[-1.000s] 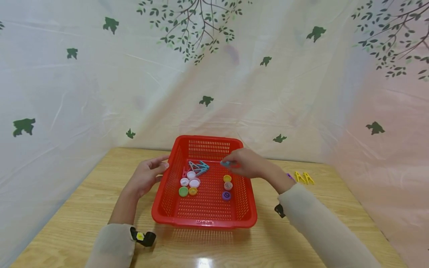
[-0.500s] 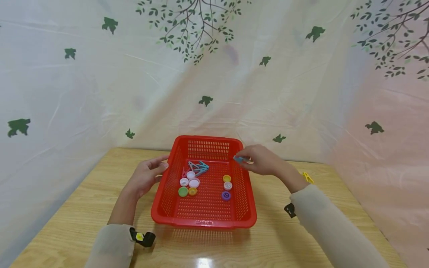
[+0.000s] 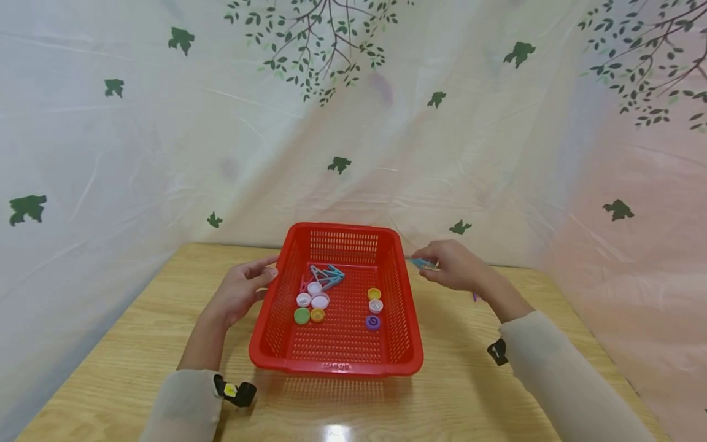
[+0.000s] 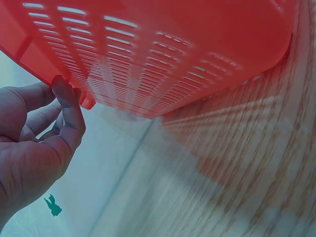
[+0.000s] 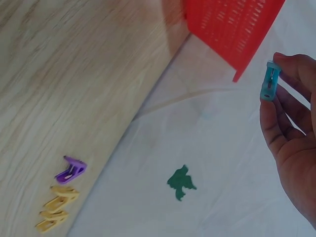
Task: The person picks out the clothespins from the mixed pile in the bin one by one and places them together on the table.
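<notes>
My left hand grips the left rim of a red plastic basket, its thumb and fingers at the edge in the left wrist view. My right hand pinches a light blue clothespin between thumb and fingers, just outside the basket's right rim and above the table. Inside the basket, blue and grey clothespins lie in a heap at the back left, with a pink clothespin beside them. White caps, a green cap and a yellow cap sit in front.
Along the basket's right side lie a yellow cap, a whitish cap and a purple cap. On the wooden table, a purple clothespin and two yellow clothespins rest near the back edge. A patterned sheet hangs behind.
From over the inside of the basket, my right hand has moved right past its rim with the blue clothespin. My left hand and the basket stay in place.
</notes>
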`<state>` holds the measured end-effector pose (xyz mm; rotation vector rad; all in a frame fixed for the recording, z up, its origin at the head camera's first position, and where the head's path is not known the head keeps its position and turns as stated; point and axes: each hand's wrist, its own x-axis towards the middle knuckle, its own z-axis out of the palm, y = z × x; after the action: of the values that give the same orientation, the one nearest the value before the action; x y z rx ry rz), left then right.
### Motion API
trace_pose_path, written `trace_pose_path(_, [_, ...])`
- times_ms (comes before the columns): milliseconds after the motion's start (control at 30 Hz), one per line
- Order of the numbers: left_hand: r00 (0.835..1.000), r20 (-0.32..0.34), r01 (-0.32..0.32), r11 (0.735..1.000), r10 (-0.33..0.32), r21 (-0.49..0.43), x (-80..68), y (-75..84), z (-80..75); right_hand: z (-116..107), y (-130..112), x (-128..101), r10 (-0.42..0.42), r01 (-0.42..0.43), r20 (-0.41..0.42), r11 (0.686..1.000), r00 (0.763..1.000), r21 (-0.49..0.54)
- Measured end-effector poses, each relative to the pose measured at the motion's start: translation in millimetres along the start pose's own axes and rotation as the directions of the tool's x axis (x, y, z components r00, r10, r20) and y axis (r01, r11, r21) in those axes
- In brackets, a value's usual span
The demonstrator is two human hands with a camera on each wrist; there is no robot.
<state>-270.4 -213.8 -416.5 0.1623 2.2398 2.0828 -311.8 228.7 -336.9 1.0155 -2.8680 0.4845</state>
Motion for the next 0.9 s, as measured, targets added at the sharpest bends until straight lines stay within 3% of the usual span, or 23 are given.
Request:
trace_pose_path(267, [1.000,0.007,-0.004,1.000,0.004,0.000,0.2,-0.2,-1.0,0.5,26.4,-17.6,-0.028,0.028,-0.056,1.000,0.998,-0.003])
trace_pose_path(533, [1.000,0.004,0.001,1.000,-0.001,-0.003,0.8,-0.1,-1.3,6.3,46.7,-34.1,0.072,-0.071,-0.018,0.996,0.997,0.050])
trace_pose_path(900, [1.000,0.009,0.013,1.000,-0.013,-0.009,2.2,-0.2,-1.9,26.2,72.9,-46.8,0.222,-0.216,-0.015,0.962,0.975,0.169])
